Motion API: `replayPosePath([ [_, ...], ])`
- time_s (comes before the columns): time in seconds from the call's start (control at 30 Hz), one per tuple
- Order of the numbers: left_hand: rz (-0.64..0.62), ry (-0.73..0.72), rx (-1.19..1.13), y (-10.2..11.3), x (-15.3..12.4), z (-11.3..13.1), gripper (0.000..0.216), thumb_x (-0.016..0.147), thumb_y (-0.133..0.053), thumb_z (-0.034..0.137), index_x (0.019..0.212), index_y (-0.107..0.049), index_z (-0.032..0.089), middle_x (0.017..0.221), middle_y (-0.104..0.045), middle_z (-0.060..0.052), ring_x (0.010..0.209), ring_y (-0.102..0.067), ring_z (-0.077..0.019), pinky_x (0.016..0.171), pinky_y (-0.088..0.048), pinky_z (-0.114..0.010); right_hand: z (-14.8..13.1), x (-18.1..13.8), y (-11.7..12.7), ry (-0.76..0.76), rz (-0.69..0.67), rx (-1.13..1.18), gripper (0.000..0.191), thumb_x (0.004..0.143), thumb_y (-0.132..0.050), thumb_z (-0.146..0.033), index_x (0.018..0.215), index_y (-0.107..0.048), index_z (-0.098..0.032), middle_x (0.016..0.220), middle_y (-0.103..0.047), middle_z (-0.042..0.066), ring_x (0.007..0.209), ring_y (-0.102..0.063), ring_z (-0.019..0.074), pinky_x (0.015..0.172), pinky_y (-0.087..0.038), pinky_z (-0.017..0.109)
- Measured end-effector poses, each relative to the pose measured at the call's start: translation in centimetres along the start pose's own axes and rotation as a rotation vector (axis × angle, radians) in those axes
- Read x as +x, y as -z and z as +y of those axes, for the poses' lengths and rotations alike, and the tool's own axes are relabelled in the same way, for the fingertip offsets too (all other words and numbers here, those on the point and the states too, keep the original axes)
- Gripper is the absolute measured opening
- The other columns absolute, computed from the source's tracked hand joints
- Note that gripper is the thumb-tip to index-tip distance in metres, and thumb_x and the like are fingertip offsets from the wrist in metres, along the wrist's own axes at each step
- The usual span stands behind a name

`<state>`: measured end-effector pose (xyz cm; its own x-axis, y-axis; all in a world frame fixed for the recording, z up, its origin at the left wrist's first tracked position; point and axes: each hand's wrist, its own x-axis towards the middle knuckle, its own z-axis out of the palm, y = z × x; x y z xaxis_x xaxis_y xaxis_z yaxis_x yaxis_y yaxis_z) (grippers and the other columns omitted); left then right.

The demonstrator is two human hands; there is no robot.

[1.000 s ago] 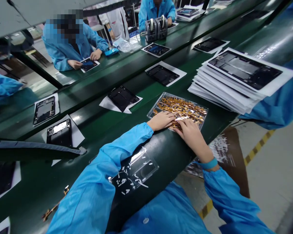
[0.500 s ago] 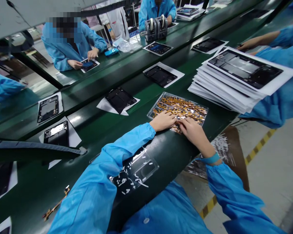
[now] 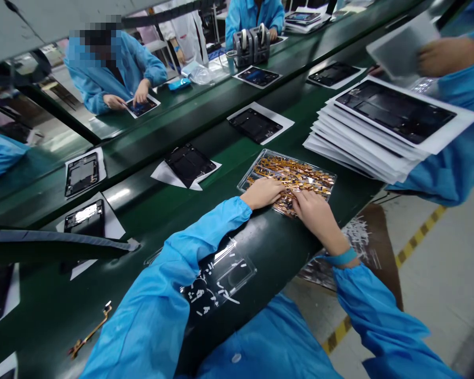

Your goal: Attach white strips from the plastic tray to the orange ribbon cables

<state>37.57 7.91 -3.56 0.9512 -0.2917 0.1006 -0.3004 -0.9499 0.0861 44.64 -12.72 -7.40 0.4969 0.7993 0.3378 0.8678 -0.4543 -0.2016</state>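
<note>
A clear plastic tray full of orange flex cables lies on the green conveyor belt. My left hand rests on the tray's near left corner with the fingers curled down into the cables. Close beside it, my right hand has its fingers bent among the cables at the near edge. What the fingertips pinch is hidden. Both arms wear blue sleeves, and a teal band circles my right wrist.
A stack of white sheets carrying black frames sits right of the tray; a co-worker's hand lifts a sheet above it. Black device frames on paper ride the belt. A clear tray of white scraps lies near me. Other workers in blue sit across.
The frames on the belt have drifted left. A co-worker's hand has come in at the top right with a sheet. My hands have shifted slightly within the cable tray.
</note>
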Motion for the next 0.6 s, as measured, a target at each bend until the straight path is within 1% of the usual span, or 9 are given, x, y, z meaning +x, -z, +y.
replayPosePath([
  [0.1, -0.004, 0.021, -0.027, 0.6, 0.4, 0.1, 0.032, 0.105, -0.040, 0.021, 0.119, -0.068, 0.016, 0.120, -0.073, -0.011, 0.113, -0.068, -0.0233, 0.098, -0.047, -0.035, 0.8, 0.5, 0.1, -0.029, 0.000, 0.062, 0.038, 0.100, -0.038, -0.034, 0.118, -0.066, -0.015, 0.105, -0.072, 0.018, 0.097, -0.065, 0.0316, 0.085, -0.048, 0.042],
  [0.2, -0.012, 0.043, -0.055, 1.4, 1.2, 0.1, 0.030, 0.104, -0.041, 0.018, 0.118, -0.067, 0.016, 0.122, -0.072, -0.011, 0.114, -0.068, -0.0235, 0.096, -0.049, -0.035, 1.7, 1.5, 0.6, -0.069, -0.001, 0.144, 0.039, 0.099, -0.040, -0.037, 0.120, -0.066, -0.017, 0.106, -0.074, 0.015, 0.091, -0.068, 0.0294, 0.078, -0.049, 0.039],
  [0.3, -0.035, 0.070, -0.089, 2.4, 2.1, -0.1, 0.029, 0.103, -0.041, 0.019, 0.117, -0.067, 0.017, 0.123, -0.072, -0.010, 0.112, -0.069, -0.0234, 0.092, -0.052, -0.034, 2.7, 2.6, 1.4, -0.102, -0.022, 0.243, 0.039, 0.097, -0.043, -0.039, 0.120, -0.067, -0.018, 0.089, -0.074, 0.010, 0.075, -0.067, 0.0257, 0.072, -0.049, 0.037],
  [0.4, -0.063, 0.097, -0.120, 3.3, 2.9, -0.4, 0.030, 0.105, -0.040, 0.023, 0.118, -0.067, 0.017, 0.123, -0.073, -0.011, 0.113, -0.069, -0.0241, 0.088, -0.053, -0.034, 3.2, 3.7, 2.3, -0.133, -0.060, 0.342, 0.039, 0.094, -0.047, -0.041, 0.117, -0.068, -0.018, 0.073, -0.070, 0.005, 0.061, -0.062, 0.0215, 0.065, -0.048, 0.035],
  [0.5, -0.076, 0.116, -0.144, 3.9, 3.3, -0.7, 0.031, 0.105, -0.040, 0.025, 0.120, -0.066, 0.017, 0.126, -0.072, -0.011, 0.116, -0.068, -0.0247, 0.089, -0.053, -0.034, 3.3, 4.4, 3.1, -0.164, -0.106, 0.435, 0.037, 0.092, -0.051, -0.045, 0.112, -0.069, -0.019, 0.062, -0.065, 0.002, 0.053, -0.057, 0.0193, 0.057, -0.045, 0.033],
  [0.6, -0.082, 0.126, -0.165, 4.3, 3.5, -1.0, 0.032, 0.105, -0.038, 0.026, 0.117, -0.066, 0.017, 0.124, -0.072, -0.011, 0.115, -0.068, -0.0256, 0.090, -0.053, -0.035, 3.2, 4.9, 3.7, -0.201, -0.133, 0.522, 0.039, 0.091, -0.053, -0.051, 0.108, -0.069, -0.019, 0.059, -0.062, 0.000, 0.050, -0.054, 0.0177, 0.052, -0.042, 0.031],
])
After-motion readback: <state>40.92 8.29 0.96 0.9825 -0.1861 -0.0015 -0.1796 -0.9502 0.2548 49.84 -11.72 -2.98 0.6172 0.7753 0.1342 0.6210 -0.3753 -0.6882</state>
